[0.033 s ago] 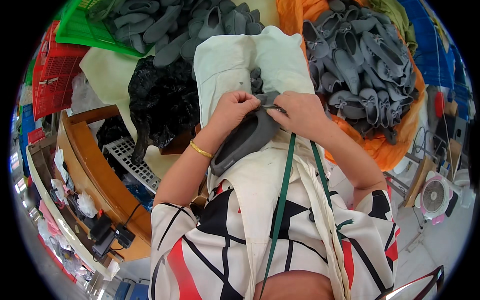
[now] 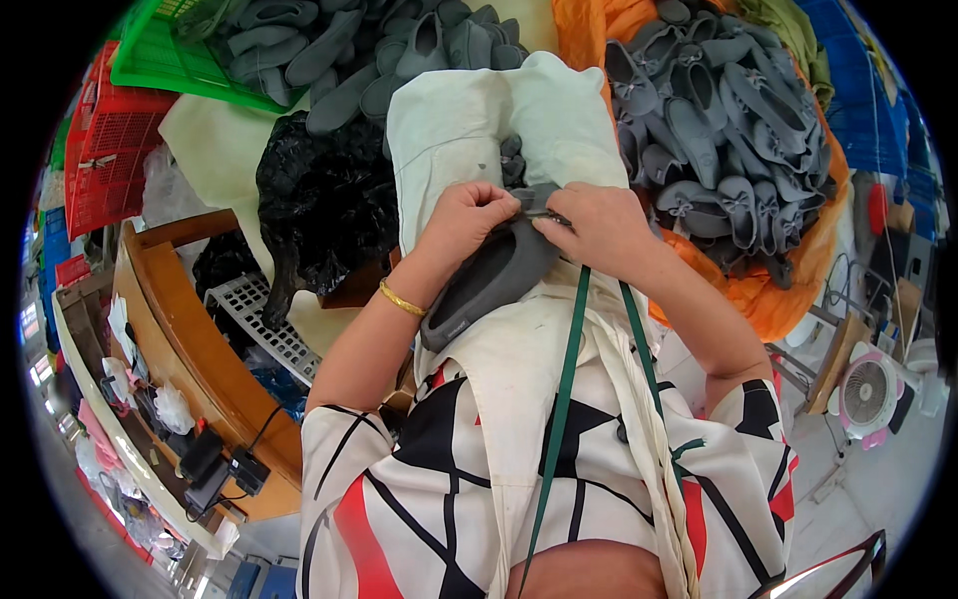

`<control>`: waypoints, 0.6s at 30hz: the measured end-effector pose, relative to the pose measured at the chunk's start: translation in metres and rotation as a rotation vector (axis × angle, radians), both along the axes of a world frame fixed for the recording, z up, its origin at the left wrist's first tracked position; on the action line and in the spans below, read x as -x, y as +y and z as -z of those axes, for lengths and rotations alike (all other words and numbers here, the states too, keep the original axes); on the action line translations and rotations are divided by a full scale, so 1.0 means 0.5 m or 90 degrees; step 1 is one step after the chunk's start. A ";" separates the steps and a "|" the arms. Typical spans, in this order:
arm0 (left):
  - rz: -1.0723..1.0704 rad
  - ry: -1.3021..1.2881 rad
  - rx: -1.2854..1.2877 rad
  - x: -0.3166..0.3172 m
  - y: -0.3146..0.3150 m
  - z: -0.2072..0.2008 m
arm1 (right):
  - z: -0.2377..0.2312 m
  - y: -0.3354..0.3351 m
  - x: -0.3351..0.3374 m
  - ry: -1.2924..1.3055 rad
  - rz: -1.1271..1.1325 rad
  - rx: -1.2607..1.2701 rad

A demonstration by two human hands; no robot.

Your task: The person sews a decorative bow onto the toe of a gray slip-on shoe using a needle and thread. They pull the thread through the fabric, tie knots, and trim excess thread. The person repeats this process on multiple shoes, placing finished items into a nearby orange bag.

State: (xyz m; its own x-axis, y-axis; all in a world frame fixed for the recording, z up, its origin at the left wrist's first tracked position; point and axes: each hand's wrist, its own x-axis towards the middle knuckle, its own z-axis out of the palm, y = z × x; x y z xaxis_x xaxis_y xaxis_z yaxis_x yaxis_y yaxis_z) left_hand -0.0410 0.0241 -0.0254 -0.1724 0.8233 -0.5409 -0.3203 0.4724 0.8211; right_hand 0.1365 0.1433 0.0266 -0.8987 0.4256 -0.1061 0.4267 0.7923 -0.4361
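A bit of grey strip (image 2: pixel 536 198) is pinched by the left hand (image 2: pixel 462 213), with thumb and fingertip pressed together. It is pinched by the right hand (image 2: pixel 602 222) too, with the thumb bent under. A gold bracelet (image 2: pixel 401 299) is worn on the left wrist. Just below the hands, a grey shoe (image 2: pixel 504 285) is laid slanting on the lap, its near end to the left. A tiny pale mark (image 2: pixel 456 327) is seen on that end, too small to be read. Small grey pieces (image 2: pixel 512 162) are seen farther off on the white cloth (image 2: pixel 439 120). A black bag (image 2: pixel 324 190) is set to the left. More shoes are heaped in an orange bag (image 2: pixel 833 270) at the far right and by a green basket (image 2: pixel 165 60) at the far left.
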 end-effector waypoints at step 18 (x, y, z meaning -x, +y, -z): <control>0.040 0.351 -0.237 -0.009 0.015 0.043 | -0.095 -0.027 -0.010 0.001 -0.035 0.132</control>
